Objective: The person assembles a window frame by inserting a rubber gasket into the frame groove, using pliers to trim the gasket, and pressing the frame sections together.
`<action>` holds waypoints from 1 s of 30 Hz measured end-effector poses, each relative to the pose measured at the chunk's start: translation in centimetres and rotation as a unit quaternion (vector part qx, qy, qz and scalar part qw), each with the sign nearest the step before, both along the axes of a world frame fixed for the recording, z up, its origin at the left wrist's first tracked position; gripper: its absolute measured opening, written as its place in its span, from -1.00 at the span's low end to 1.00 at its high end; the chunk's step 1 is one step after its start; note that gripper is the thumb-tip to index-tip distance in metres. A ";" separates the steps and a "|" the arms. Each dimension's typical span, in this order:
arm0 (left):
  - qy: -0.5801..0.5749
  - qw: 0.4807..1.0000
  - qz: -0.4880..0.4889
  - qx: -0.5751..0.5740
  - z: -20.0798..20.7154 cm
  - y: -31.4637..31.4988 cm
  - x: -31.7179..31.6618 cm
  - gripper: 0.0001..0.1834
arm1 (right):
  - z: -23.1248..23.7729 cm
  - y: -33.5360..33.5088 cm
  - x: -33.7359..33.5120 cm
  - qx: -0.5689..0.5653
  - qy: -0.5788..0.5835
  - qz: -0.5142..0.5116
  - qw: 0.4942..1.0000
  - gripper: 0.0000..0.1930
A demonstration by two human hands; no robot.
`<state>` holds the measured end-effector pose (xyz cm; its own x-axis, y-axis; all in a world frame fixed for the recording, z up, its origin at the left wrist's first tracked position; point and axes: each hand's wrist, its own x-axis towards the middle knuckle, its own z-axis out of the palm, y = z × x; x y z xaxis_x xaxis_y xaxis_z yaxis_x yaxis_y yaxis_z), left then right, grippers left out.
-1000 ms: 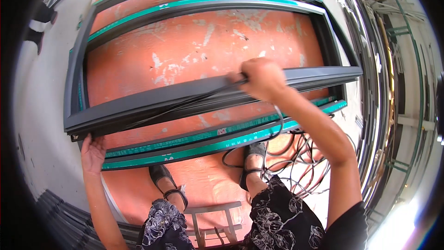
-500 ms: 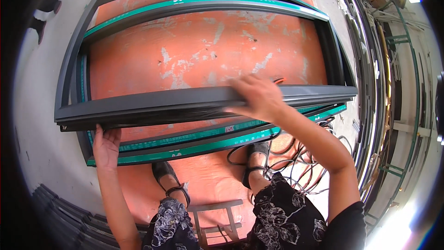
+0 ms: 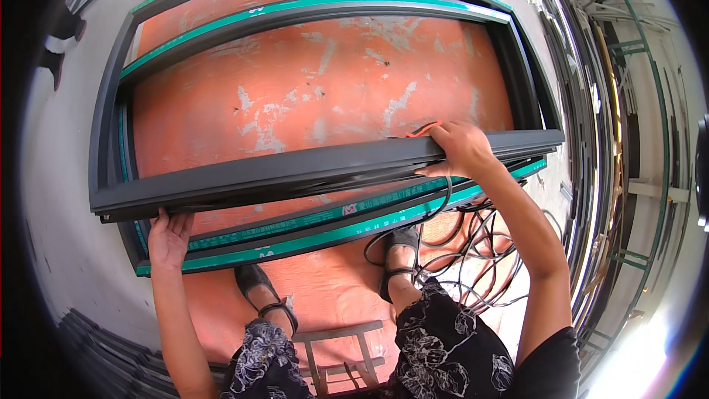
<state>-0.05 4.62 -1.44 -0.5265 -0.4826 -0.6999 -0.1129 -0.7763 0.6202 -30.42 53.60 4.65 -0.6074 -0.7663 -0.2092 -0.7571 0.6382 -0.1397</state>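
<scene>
A dark grey rectangular window frame point(image 3: 295, 159) lies tilted over other frames, its near rail raised toward me. My left hand point(image 3: 170, 239) is under the near left corner, palm up, its fingertips against the rail's underside and partly hidden by it. Along the same rail, right of its middle, my right hand point(image 3: 461, 149) is closed over it, fingers on top and thumb on the near side. Just beside those fingers shows an orange and black object point(image 3: 424, 130), mostly hidden; its kind is unclear. Beneath sits another frame with green film point(image 3: 310, 235).
Black cables point(image 3: 480, 251) lie coiled by my right foot. A small stool-like frame point(image 3: 340, 334) stands between my legs. Long profiles are stacked at lower left point(image 3: 111, 351) and along the right, near a green rack point(image 3: 653, 111). Worn orange board point(image 3: 325, 96) covers the floor.
My right hand has slid rightward along the near rail, and its thumb now rests on the near side. The orange and black object shows more. My left hand stays under the corner.
</scene>
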 end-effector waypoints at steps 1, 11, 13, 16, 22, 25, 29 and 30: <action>0.000 1.000 -0.005 0.001 -0.4 0.0 -0.1 -0.71 | -0.3 0.3 0.2 0.001 0.000 -0.005 1.000 -0.38; -0.098 0.994 0.021 0.038 -3.5 -3.5 1.8 -0.77 | -2.7 0.3 5.0 -0.096 0.036 0.033 0.994 -0.43; -0.089 0.995 0.000 0.034 -3.5 -3.7 1.5 -0.80 | -2.6 0.1 5.2 -0.080 0.025 0.028 0.996 -0.43; -0.067 0.997 0.019 0.024 -3.5 -5.2 2.6 -0.85 | -2.1 -1.7 6.1 -0.068 -0.006 0.020 0.997 -0.41; -0.034 0.991 0.101 0.083 -5.5 -5.1 1.5 -0.83 | -1.7 -2.1 8.1 -0.045 -0.023 -0.004 0.999 -0.43; -0.001 0.995 0.096 0.034 -3.3 -1.7 -0.4 -0.73 | -1.4 -2.5 8.1 -0.081 0.012 0.019 0.996 -0.42; 0.002 0.998 0.066 -0.004 -1.1 0.3 0.4 -0.63 | -0.3 -5.3 10.0 -0.176 0.151 0.169 0.958 -0.53; 0.037 0.998 0.058 -0.008 -1.2 0.5 0.5 -0.63 | -0.1 -5.6 10.4 -0.203 0.153 0.198 0.946 -0.63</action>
<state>0.40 5.10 -2.64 -0.5169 -0.5543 -0.6524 0.0238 -0.7710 0.6363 -19.98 48.03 4.52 -0.2392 -0.9261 0.2918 -0.9707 0.2357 -0.0478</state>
